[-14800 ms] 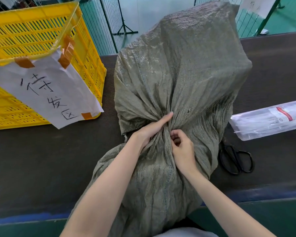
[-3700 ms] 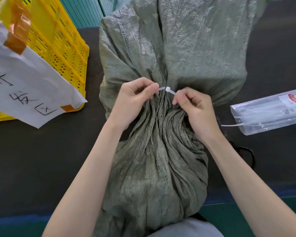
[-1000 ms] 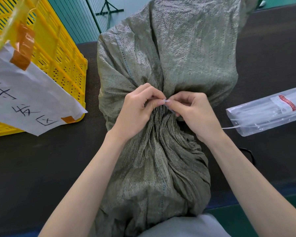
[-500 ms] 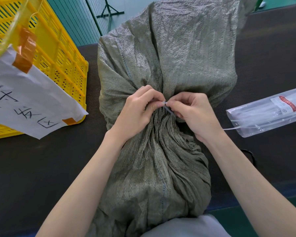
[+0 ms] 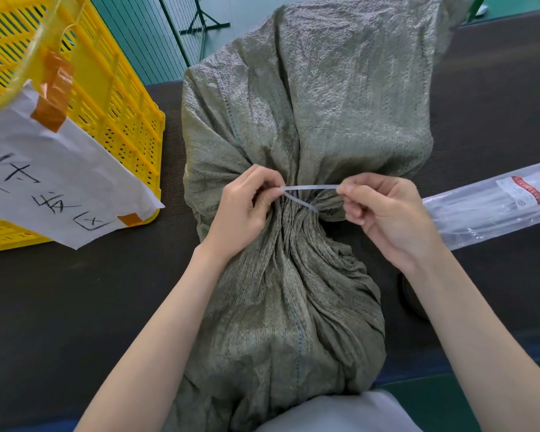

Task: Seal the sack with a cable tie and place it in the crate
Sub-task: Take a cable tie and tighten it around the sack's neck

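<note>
Sack point(image 5: 281, 291), on the table before me, neck gathered. Cable tie point(image 5: 309, 188) round the neck — my left hand point(image 5: 243, 210) clamped at its head, right hand point(image 5: 384, 213) pinching the tail. Pull straight, steadily. Crate point(image 5: 113, 98) beyond, left.

A white paper sheet point(image 5: 60, 185) taped to the yellow crate point(image 5: 113, 98) bears handwritten Chinese characters, the last legible as 区; the clear bag's point(image 5: 493, 207) red label is unreadable.

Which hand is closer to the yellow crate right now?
Left. The left hand pinches the cable tie at the sack's neck, nearer the yellow crate; the right hand pulls from the far side.
</note>
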Motion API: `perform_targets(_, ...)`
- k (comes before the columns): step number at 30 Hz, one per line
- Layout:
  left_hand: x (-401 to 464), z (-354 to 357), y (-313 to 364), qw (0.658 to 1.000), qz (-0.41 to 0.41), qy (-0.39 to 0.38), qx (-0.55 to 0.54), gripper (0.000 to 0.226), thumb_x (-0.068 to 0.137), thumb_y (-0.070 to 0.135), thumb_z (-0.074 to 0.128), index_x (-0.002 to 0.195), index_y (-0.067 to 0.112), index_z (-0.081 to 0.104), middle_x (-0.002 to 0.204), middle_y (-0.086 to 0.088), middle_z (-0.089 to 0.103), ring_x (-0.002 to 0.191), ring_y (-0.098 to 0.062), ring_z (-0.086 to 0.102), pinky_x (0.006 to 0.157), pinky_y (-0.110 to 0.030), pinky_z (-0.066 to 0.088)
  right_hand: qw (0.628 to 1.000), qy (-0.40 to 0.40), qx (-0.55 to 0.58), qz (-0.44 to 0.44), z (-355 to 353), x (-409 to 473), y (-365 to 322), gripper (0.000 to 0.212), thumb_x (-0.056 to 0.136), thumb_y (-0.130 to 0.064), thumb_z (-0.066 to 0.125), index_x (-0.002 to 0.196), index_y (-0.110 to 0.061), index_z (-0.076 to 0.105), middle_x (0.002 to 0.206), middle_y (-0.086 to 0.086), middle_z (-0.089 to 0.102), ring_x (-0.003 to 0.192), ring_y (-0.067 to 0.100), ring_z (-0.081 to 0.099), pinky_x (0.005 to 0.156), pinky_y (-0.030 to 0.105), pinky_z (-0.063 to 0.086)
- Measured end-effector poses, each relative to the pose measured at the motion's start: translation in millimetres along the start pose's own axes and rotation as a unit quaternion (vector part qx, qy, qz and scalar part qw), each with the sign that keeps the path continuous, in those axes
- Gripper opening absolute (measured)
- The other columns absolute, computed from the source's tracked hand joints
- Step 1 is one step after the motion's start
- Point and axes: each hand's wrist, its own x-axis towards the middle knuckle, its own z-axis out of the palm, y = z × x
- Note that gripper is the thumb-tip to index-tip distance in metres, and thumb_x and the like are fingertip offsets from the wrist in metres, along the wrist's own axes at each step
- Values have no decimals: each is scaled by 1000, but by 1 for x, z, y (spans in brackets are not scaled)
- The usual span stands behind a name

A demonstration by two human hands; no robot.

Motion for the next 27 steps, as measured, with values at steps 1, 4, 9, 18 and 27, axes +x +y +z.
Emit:
perform_targets(1, -2, 0, -1, 1000, -5, -2, -1, 6, 91, 0, 56, 86, -2, 59, 83, -9, 59, 76, -18, 53, 71, -18, 39, 1000, 3, 8, 2, -3, -2, 2, 30, 84, 8, 54, 64, -9, 69, 61, 7, 52, 48, 9, 39, 46, 18, 29)
perform_targets(4, -4, 1, 2, 1000, -11, -15, -11, 6, 91, 3, 57, 90, 0, 62, 85, -8, 61, 78, -18, 54, 72, -20, 41, 1000, 27, 3, -16, -6, -6, 5, 21, 84, 0, 58, 68, -10, 68, 61, 5, 48, 49, 11, 39, 47, 20, 29)
perform_targets(9, -5, 1, 8, 1000, -8, -15, -24, 14, 92, 8, 58, 101, 4, 68, 90, -7, 63, 82, -16, 58, 75, -19, 43, 997, 36, -53, -52, 3, -11, 10, 29, 83, -45, 63, 73, -18, 62, 54, -6, 48, 52, 13, 41, 50, 23, 32)
perform_targets(18, 3, 10, 14, 1000, 3, 4, -11, 10, 89, 11, 63, 92, 3, 68, 81, -5, 57, 71, -6, 50, 68, -15, 38, 976, 69, -182, -95, 33, 9, 28, 43, 92, -38, 46, 52, -23, 50, 42, -9, 32, 45, 16, 27, 50, 37, 22)
perform_targets(27, 7, 16, -19, 998, -48, 4, -30, 10, 86, 10, 65, 89, 3, 71, 83, -4, 63, 76, -10, 57, 72, -17, 41, 979, 129, -118, -102, 13, 10, 30, 47, 93, -26, 45, 47, -22, 45, 42, -11, 32, 41, 14, 23, 46, 32, 16)
